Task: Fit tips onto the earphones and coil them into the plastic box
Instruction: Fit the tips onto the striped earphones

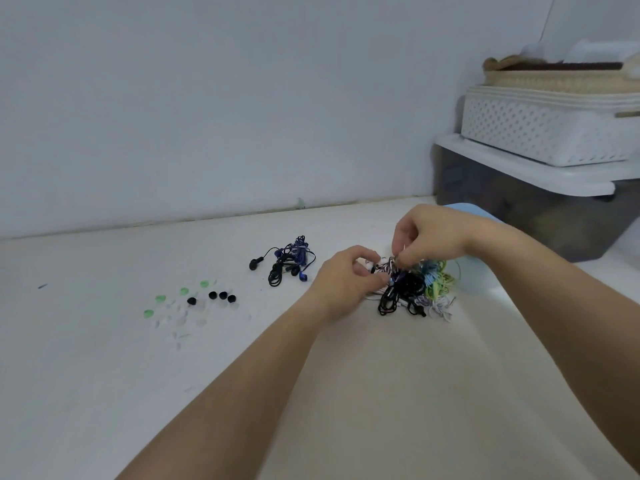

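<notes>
We work at the tangle of earphones (403, 292), which lies right of the middle of the tabletop (104, 375), just in front of the pale blue plastic box (479, 278). The right hand (427, 235) pinches cords at the top of the tangle with curled fingers. The left hand (346, 277) pinches a thin piece at its left side; whether this is a cord or an earbud, we cannot tell. To do this step well, we think it is better to follow one cord from its earbud and draw it out slowly, because a hard pull can tighten the knots. A smaller bundle of black and blue earphones (289, 263) lies apart, nearer the middle. The loose tips (212, 295), black, green and clear, are scattered toward the left edge, well apart from both hands.

About the containers: the plastic box is partly hidden by the right wrist, and we cannot tell what is in it. At the far right corner stands a dark storage bin (519, 216) with a white lid; its contents are unclear. On it sits a white perforated basket (540, 133), and on that a woven basket (540, 77).
</notes>
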